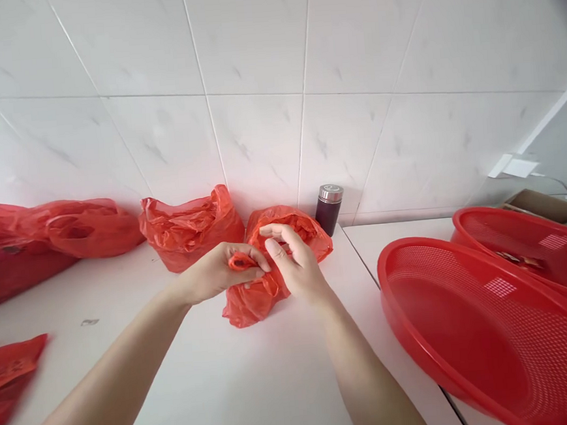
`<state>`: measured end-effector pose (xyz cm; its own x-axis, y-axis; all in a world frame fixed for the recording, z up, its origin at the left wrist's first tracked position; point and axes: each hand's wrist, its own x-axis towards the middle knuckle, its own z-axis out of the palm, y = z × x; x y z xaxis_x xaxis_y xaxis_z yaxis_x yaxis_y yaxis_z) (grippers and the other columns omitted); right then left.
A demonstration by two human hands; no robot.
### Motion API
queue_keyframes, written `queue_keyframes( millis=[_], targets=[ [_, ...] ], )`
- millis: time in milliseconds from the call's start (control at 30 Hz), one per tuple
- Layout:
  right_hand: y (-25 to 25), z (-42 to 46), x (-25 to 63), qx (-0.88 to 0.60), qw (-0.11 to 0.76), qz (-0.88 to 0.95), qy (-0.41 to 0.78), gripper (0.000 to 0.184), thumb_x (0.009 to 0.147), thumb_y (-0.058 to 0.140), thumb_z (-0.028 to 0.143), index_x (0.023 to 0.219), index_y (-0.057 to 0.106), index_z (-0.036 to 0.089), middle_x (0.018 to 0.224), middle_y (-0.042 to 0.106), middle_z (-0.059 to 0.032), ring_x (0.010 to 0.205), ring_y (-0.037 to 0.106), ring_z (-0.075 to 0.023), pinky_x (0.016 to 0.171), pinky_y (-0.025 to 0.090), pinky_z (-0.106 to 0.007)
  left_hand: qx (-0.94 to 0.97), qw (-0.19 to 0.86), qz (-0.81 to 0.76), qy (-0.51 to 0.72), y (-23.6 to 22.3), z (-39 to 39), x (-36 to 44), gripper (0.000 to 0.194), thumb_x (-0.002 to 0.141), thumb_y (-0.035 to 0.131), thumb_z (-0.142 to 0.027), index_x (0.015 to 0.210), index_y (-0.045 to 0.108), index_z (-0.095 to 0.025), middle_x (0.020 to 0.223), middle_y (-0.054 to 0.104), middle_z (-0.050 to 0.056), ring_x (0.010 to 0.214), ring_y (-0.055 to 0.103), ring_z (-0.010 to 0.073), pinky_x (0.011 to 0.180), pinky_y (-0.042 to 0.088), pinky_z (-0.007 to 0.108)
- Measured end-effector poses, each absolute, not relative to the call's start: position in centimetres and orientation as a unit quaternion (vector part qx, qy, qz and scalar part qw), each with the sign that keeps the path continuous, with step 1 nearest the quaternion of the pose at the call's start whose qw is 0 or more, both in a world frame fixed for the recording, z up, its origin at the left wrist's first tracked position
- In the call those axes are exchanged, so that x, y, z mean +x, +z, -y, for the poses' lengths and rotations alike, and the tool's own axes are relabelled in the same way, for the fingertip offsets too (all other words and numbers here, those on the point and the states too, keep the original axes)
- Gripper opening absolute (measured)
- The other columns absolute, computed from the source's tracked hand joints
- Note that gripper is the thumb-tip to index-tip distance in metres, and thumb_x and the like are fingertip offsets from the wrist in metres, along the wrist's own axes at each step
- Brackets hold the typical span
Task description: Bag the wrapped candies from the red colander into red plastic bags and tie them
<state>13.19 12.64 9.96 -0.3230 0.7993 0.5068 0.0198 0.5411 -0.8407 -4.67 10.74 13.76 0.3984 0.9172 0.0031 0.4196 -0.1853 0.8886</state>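
A red plastic bag [256, 300] lies on the white counter [218, 381] in front of the tiled wall. My left hand [222, 270] is closed around a bunched part of the bag's top, pinching the red plastic. My right hand [292, 261] touches the same bag from the right, its fingers curled over the plastic at the bag's mouth.
A second red bag [189, 230] sits behind on the left, and more red bags [44, 234] lie at the far left. A dark bottle with a metal cap [329, 209] stands by the wall. Two red mesh baskets [474, 328] occupy the right side.
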Motion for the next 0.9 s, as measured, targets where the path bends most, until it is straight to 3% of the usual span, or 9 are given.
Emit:
queue_keyframes(
  millis=[167, 233, 300, 433, 633, 733, 900],
  targets=[
    [7.1, -15.1, 12.1, -0.268, 0.496, 0.673, 0.479, 0.031, 0.100, 0.039, 0.042, 0.118, 0.058, 0.026, 0.122, 0.062, -0.0029, 0.117, 0.054, -0.0185, 0.102, 0.039, -0.033, 0.763, 0.196, -0.522, 0.326, 11.8, -11.7, -3.8, 0.021, 0.067, 0.045, -0.004, 0.075, 0.056, -0.020, 0.071, 0.057, -0.002, 0.062, 0.050, 0.0124, 0.057, 0.039, 0.024],
    [7.0, -15.3, 12.2, -0.252, 0.499, 0.646, 0.519, 0.030, 0.099, 0.042, 0.041, 0.121, 0.058, 0.027, 0.128, 0.058, -0.0020, 0.124, 0.050, -0.0174, 0.106, 0.036, -0.031, 0.762, 0.081, -0.522, 0.375, 10.8, -12.2, -3.3, 0.030, 0.063, 0.041, 0.000, 0.080, 0.055, -0.020, 0.082, 0.061, 0.000, 0.070, 0.055, 0.0138, 0.057, 0.040, 0.024],
    [7.1, -15.5, 12.5, -0.231, 0.469, 0.634, 0.570, 0.030, 0.098, 0.046, 0.039, 0.121, 0.059, 0.027, 0.127, 0.058, -0.0018, 0.124, 0.049, -0.0170, 0.105, 0.036, -0.031, 0.759, 0.032, -0.498, 0.418, 10.2, -12.5, -2.9, 0.032, 0.066, 0.042, 0.002, 0.085, 0.056, -0.020, 0.100, 0.062, 0.004, 0.086, 0.059, 0.0164, 0.063, 0.044, 0.024],
    [7.0, -15.9, 13.3, -0.224, 0.421, 0.617, 0.626, 0.022, 0.091, 0.056, 0.041, 0.100, 0.065, 0.022, 0.098, 0.064, -0.0014, 0.097, 0.058, -0.0164, 0.089, 0.044, -0.030, 0.764, 0.096, -0.468, 0.434, 10.0, -12.4, -2.9, 0.032, 0.077, 0.046, -0.002, 0.096, 0.064, -0.021, 0.109, 0.060, 0.006, 0.101, 0.060, 0.0188, 0.078, 0.051, 0.028],
    [7.5, -15.6, 13.9, -0.260, 0.428, 0.635, 0.589, 0.032, 0.085, 0.064, 0.046, 0.073, 0.050, 0.020, 0.071, 0.048, 0.0052, 0.064, 0.044, -0.0099, 0.061, 0.035, -0.023, 0.756, 0.238, -0.465, 0.395, 9.9, -11.3, -4.1, 0.031, 0.089, 0.053, -0.021, 0.116, 0.068, -0.028, 0.123, 0.060, 0.007, 0.113, 0.057, 0.0231, 0.095, 0.049, 0.037],
    [7.8, -15.4, 13.7, -0.274, 0.452, 0.629, 0.570, 0.038, 0.085, 0.063, 0.049, 0.069, 0.043, 0.020, 0.065, 0.040, 0.0065, 0.059, 0.038, -0.0091, 0.056, 0.033, -0.023, 0.722, 0.335, -0.460, 0.393, 9.2, -10.9, -4.5, 0.036, 0.095, 0.048, -0.037, 0.127, 0.062, -0.028, 0.133, 0.059, 0.008, 0.123, 0.053, 0.0254, 0.103, 0.044, 0.040],
    [6.0, -17.9, 15.0, -0.341, 0.530, 0.545, 0.552, 0.047, 0.075, 0.071, 0.050, 0.063, 0.036, 0.021, 0.063, 0.042, 0.0054, 0.060, 0.046, -0.0104, 0.060, 0.045, -0.024, 0.603, 0.411, -0.493, 0.473, 6.5, -11.0, -7.2, 0.048, 0.095, 0.042, -0.050, 0.123, 0.065, -0.019, 0.127, 0.066, 0.012, 0.123, 0.055, 0.0300, 0.107, 0.040, 0.048]
  ],
)
